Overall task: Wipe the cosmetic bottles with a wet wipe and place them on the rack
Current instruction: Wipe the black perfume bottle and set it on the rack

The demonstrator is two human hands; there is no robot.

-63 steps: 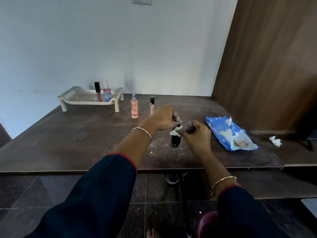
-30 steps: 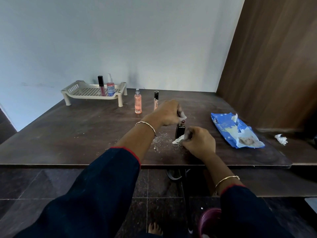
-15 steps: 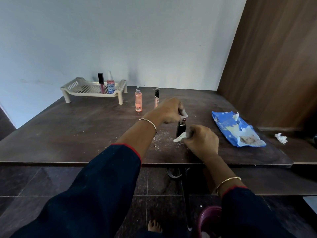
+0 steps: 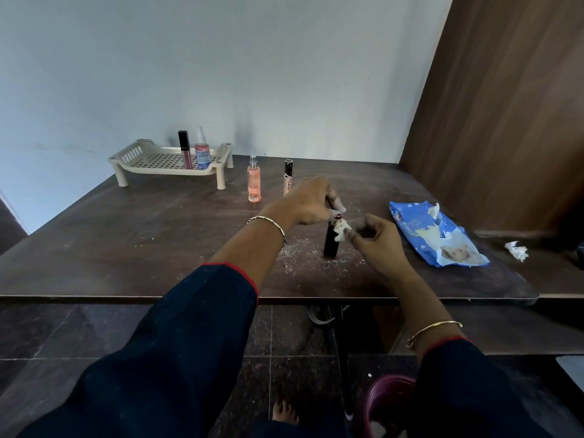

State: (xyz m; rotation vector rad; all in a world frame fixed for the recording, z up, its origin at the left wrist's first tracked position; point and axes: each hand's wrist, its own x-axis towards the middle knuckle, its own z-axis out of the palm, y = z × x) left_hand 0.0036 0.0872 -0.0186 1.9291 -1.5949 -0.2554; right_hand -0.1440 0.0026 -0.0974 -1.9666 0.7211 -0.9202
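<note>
A small black bottle (image 4: pixel 331 241) stands upright on the dark table (image 4: pixel 126 241). My left hand (image 4: pixel 311 200) pinches its top. My right hand (image 4: pixel 377 240) presses a crumpled white wet wipe (image 4: pixel 341 230) against the bottle's upper right side. A peach spray bottle (image 4: pixel 254 180) and a slim tube with a black cap (image 4: pixel 288 177) stand behind. The cream rack (image 4: pixel 148 161) at the back left carries a dark-capped lip gloss (image 4: pixel 185 150) and a pink spray bottle (image 4: pixel 202 153).
A blue wet-wipe pack (image 4: pixel 436 235) lies to the right, one wipe poking out. A used crumpled wipe (image 4: pixel 516 250) lies at the far right. White crumbs dust the table around the black bottle. A wooden panel rises on the right, and a maroon bin (image 4: pixel 387 403) sits below the table.
My right hand has carried the wipe from the foot of the black bottle up to its top. My left hand has kept its hold on the bottle's top.
</note>
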